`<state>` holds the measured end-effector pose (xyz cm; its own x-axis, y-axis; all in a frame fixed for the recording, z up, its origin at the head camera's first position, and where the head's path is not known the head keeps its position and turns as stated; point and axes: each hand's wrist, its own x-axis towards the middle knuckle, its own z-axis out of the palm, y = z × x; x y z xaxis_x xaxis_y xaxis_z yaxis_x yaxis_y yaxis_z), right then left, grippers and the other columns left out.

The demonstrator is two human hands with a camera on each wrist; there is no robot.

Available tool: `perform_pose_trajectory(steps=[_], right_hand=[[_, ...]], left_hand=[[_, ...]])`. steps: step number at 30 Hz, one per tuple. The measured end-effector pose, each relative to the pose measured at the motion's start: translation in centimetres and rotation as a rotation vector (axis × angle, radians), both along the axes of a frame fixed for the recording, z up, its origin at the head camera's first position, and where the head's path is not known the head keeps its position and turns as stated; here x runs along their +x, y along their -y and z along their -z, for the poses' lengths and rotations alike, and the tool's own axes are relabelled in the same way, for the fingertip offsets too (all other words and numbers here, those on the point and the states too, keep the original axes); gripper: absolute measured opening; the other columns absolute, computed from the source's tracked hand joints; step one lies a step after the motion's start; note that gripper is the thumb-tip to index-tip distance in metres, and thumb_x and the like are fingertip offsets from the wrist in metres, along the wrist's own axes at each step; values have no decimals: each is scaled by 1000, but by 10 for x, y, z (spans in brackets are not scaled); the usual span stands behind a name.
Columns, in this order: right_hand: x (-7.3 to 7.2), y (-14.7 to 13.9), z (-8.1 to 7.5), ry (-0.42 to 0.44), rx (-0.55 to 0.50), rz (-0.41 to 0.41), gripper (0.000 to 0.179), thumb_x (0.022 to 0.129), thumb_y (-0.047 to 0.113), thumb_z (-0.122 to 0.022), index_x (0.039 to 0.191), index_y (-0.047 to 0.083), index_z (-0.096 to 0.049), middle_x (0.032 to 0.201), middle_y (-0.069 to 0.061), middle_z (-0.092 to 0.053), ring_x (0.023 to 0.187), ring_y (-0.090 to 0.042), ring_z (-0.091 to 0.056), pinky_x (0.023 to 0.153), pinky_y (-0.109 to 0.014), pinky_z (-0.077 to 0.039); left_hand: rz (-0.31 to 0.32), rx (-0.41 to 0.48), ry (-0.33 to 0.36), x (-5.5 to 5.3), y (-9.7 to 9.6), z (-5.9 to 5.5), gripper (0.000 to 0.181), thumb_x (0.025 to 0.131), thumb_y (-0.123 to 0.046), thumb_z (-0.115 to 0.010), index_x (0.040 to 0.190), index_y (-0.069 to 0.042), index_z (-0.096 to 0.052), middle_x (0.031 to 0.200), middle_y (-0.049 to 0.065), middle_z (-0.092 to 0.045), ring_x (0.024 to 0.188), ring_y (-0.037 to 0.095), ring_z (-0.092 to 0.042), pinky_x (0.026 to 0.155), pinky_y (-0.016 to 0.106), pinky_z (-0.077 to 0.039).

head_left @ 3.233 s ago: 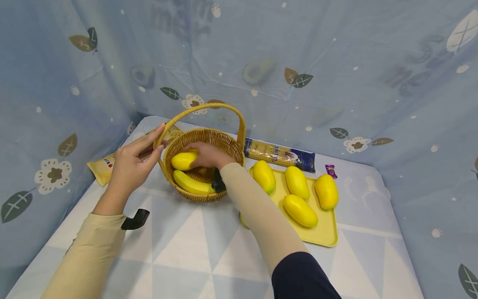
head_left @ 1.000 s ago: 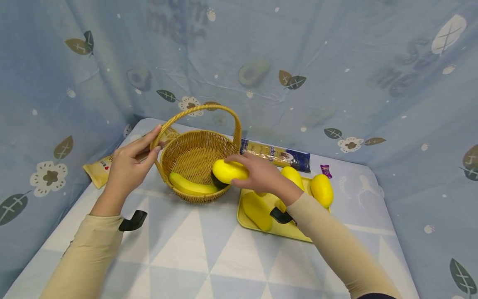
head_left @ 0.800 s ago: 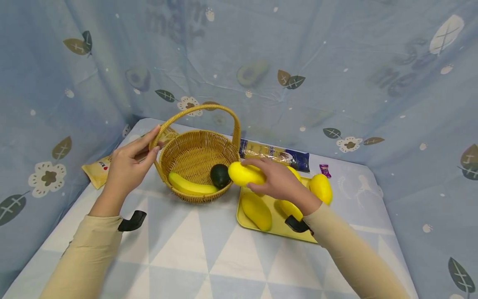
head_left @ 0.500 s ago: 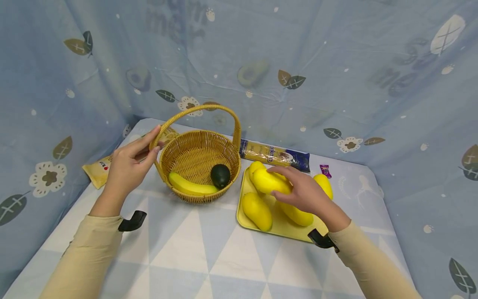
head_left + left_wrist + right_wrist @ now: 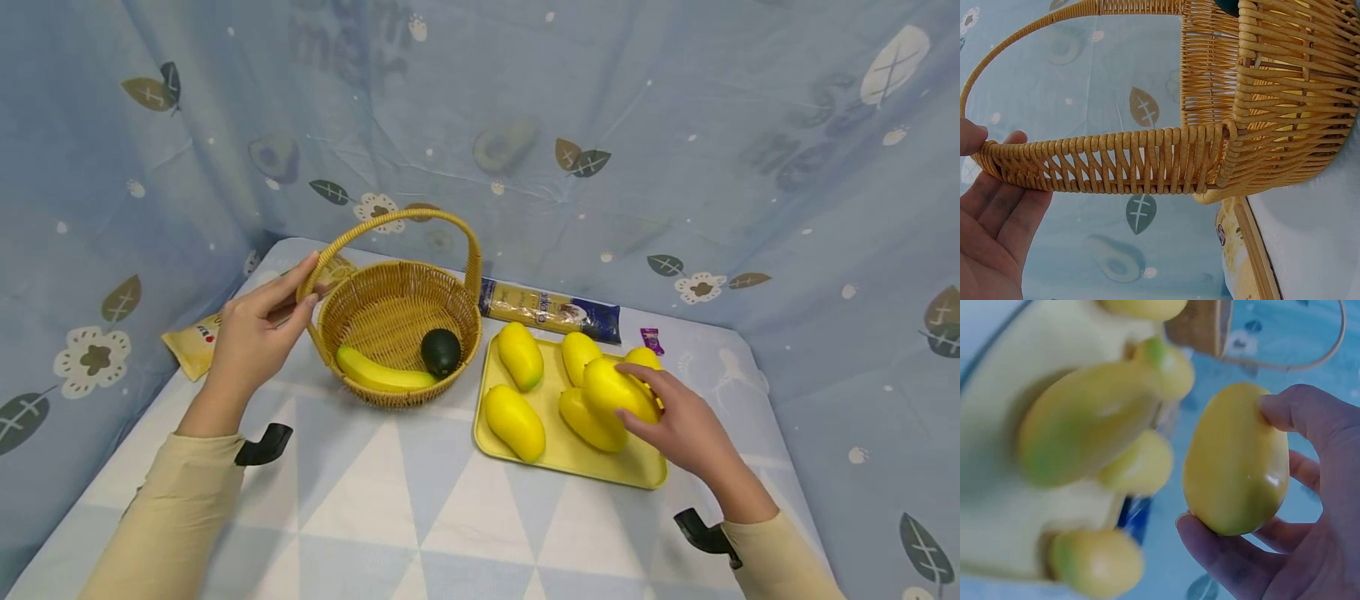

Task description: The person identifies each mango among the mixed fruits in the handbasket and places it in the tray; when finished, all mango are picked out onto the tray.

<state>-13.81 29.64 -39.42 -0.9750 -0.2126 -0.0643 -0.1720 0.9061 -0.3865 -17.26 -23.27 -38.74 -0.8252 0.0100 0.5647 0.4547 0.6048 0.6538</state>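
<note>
My left hand [image 5: 258, 329] pinches the left side of the handle of a wicker basket [image 5: 390, 321]; the left wrist view shows thumb and fingers on either side of the woven handle [image 5: 1110, 159]. Inside the basket lie a banana [image 5: 382, 372] and a dark green avocado-like fruit [image 5: 441, 352]. My right hand [image 5: 686, 421] grips a yellow mango [image 5: 618, 390] above the right part of a yellow tray [image 5: 577, 471]. In the right wrist view, thumb and fingers wrap around this mango [image 5: 1235, 462]. More mangoes [image 5: 516, 423] lie on the tray, partly overlapped by the held one.
A long blue and gold packet [image 5: 551, 308] lies behind the tray, with a small purple candy [image 5: 651, 340] to its right. A yellow bag [image 5: 193, 343] lies left of the basket, partly behind my left hand. Patterned curtains [image 5: 480, 125] enclose the table.
My right hand has lifted a mango out of the basket and carried it right, over the tray. The avocado-like fruit and the tray's mangoes are uncovered. My left hand stays on the handle.
</note>
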Motion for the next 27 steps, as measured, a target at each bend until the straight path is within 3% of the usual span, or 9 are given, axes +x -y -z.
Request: perform_pose_trajectory(steps=[6, 12, 22, 27], right_hand=[[14, -29, 22, 20, 13, 103, 64, 92, 35, -76, 147, 14, -51, 141, -26, -52, 114, -44, -57, 92, -63, -54], [22, -43, 48, 25, 8, 150, 64, 92, 35, -76, 146, 11, -50, 136, -27, -55, 108, -42, -59, 91, -62, -55], [28, -37, 70, 105, 2, 184, 68, 92, 43, -75, 148, 14, -49, 140, -26, -54, 114, -44, -57, 97, -64, -51], [32, -33, 75, 99, 13, 192, 67, 92, 43, -75, 147, 14, -49, 137, -27, -57, 112, -43, -59, 97, -63, -51]], left_hand=[[-4, -9, -6, 0, 1, 0, 67, 95, 5, -67, 148, -34, -54, 117, 12, -74, 104, -16, -59, 86, 4, -48], [-9, -9, -10, 0, 1, 0, 67, 95, 5, -68, 147, -34, -54, 116, 12, -74, 104, -16, -59, 85, 4, -48], [-6, -5, -12, 0, 1, 2, 67, 94, 6, -68, 147, -33, -54, 114, 13, -74, 104, -16, -59, 86, 4, -48], [-9, -7, -13, -1, 0, 1, 67, 94, 6, -68, 147, -34, -54, 116, 12, -74, 104, -16, -59, 86, 4, -48]])
